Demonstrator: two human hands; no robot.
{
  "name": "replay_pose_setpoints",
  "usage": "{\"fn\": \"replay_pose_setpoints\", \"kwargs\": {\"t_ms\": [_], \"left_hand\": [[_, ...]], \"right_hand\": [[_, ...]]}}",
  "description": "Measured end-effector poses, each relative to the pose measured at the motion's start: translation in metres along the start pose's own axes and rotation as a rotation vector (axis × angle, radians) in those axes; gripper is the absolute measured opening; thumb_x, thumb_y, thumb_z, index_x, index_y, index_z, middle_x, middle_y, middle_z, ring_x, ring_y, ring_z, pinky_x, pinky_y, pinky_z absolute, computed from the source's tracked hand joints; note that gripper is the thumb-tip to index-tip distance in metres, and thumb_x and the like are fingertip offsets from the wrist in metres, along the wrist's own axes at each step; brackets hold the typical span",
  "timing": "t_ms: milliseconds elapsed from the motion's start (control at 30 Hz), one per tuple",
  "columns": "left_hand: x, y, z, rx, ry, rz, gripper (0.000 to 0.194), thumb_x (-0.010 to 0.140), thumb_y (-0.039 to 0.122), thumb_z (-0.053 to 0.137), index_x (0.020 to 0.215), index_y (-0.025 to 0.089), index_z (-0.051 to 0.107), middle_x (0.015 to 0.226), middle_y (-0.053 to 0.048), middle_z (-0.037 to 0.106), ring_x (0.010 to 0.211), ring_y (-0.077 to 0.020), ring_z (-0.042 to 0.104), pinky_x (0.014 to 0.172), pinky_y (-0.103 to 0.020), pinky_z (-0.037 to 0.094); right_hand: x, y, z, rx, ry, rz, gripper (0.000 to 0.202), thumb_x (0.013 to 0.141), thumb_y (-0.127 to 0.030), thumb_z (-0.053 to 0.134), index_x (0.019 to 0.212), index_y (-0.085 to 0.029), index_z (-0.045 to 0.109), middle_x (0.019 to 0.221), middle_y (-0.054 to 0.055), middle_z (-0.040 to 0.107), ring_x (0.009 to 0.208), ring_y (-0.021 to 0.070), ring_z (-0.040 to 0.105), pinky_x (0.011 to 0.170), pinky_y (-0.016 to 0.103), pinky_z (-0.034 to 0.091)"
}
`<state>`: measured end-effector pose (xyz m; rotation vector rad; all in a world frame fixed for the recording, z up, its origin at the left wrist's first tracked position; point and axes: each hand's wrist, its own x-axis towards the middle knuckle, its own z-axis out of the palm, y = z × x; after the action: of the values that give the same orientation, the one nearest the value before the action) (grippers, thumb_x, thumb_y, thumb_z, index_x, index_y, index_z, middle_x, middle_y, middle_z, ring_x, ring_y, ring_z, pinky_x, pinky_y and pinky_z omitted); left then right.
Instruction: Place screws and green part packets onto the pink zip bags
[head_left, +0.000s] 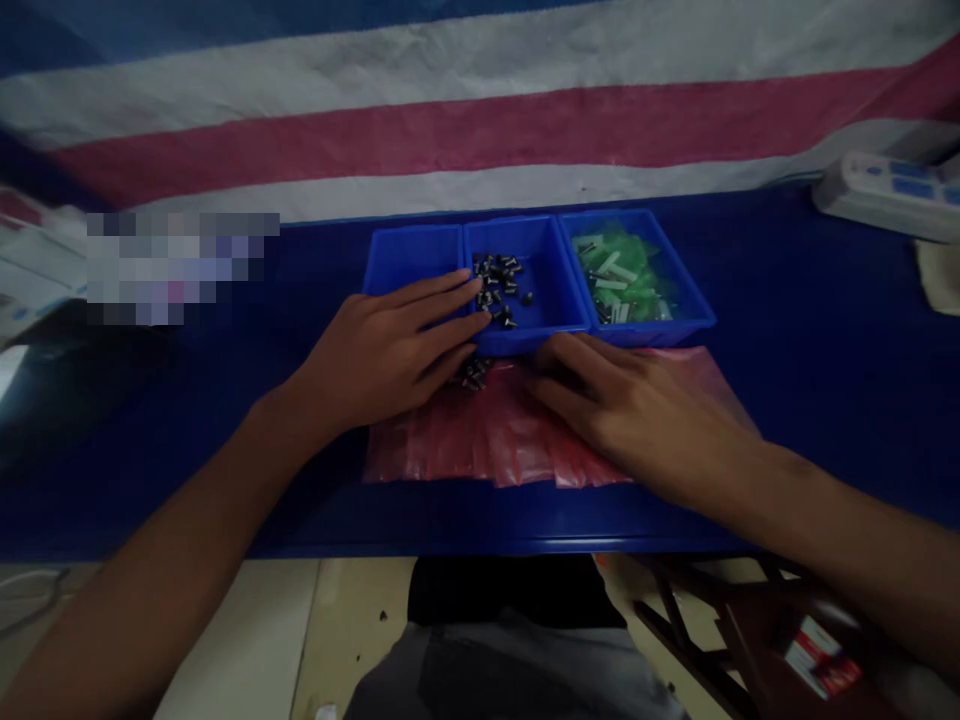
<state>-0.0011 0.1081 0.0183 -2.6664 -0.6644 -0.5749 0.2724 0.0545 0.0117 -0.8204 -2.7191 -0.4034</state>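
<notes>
I record the left hand (401,345) with fingers slightly apart, beside black screws (491,270) in the middle bin (538,300), above pink bags (525,455). The right hand (619,390) curls, grip unclear. Light fingertip contact limits scatter.

This looks like a makeshift corner workshop for small parts, though whether it sits inside a home or a larger building cannot be told. A crinkled striped sheet (480,130) of blue, white and red rises like a wall behind the blue worktop (780,310). Joined blue trays (538,252) carry loose dark screws (510,262) and green plastic (637,255) with pale strips; pink plastic bags (517,462) lie in front. Below shows a pale floor (352,600) with dark specks.
</notes>
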Motion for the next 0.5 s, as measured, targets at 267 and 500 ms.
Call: {"fn": "replay_pose_setpoints", "kwargs": {"t_ms": [267, 500], "left_hand": [[0.0, 0.002, -0.002, -0.03, -0.053, -0.05, 0.029, 0.109, 0.024, 0.057, 0.135, 0.023, 0.07, 0.148, -0.011, 0.067, 0.138, -0.0284, 0.066, 0.101, -0.045, 0.069], [0.001, 0.0, -0.001, -0.022, -0.007, -0.058, 0.027, 0.111, 0.031, 0.057, 0.132, 0.024, 0.071, 0.144, -0.008, 0.07, 0.134, -0.0255, 0.069, 0.096, -0.041, 0.07]], "right_hand": [[0.003, 0.002, -0.001, 0.392, 0.144, 0.0, 0.027, 0.107, -0.01, 0.051, 0.12, -0.005, 0.075, 0.111, 0.016, 0.076, 0.1, 0.0259, 0.072, 0.084, 0.038, 0.063], [0.011, 0.002, -0.022, 1.287, 0.057, 0.434, 0.021, 0.106, -0.034, 0.066, 0.095, -0.021, 0.077, 0.083, -0.001, 0.078, 0.068, 0.0115, 0.071, 0.06, 0.02, 0.056]]}}
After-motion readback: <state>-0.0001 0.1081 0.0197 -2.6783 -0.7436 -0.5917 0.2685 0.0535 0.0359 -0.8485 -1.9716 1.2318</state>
